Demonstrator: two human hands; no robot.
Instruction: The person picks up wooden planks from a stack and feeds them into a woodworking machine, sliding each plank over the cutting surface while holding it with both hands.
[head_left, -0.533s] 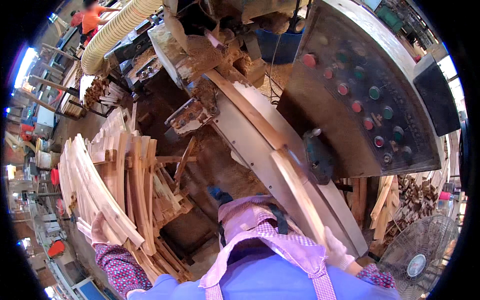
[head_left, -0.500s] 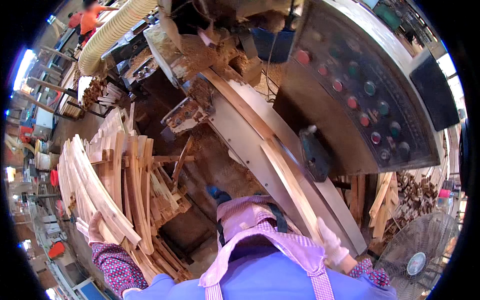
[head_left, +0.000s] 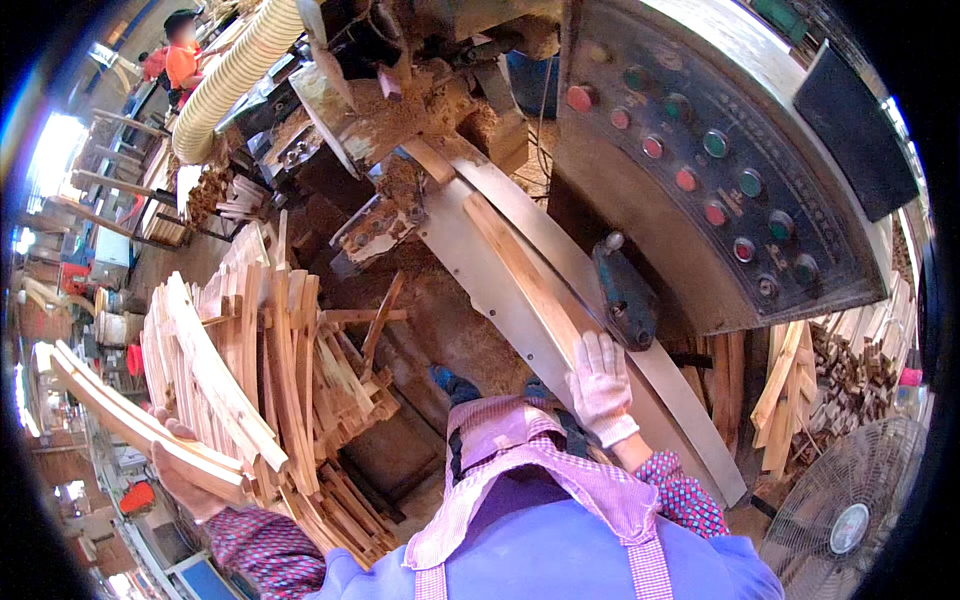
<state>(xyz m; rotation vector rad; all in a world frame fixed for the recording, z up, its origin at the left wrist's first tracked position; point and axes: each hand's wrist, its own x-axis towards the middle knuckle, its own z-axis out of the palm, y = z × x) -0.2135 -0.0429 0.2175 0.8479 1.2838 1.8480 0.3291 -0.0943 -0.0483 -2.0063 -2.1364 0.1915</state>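
My right hand, in a pale glove, lies with fingers stretched out against the near end of a wooden strip. That strip rests on the machine's metal bed. Ahead of it, another wooden piece enters the sawdust-covered machine head. On the left, my gloved left hand is closed around a few long wooden strips, held at the outer side of a stack of strips. Part of its fingers is hidden by the wood.
A control panel with red and green buttons stands at the right, with a dark lever-like fitting beside the bed. A fan is at lower right. A ribbed hose hangs at upper left; a person works beyond it.
The strip on the bed has slid forward toward the machine head, my right hand following. The piece ahead has gone further in. My left hand has brought strips outward from the stack's left side.
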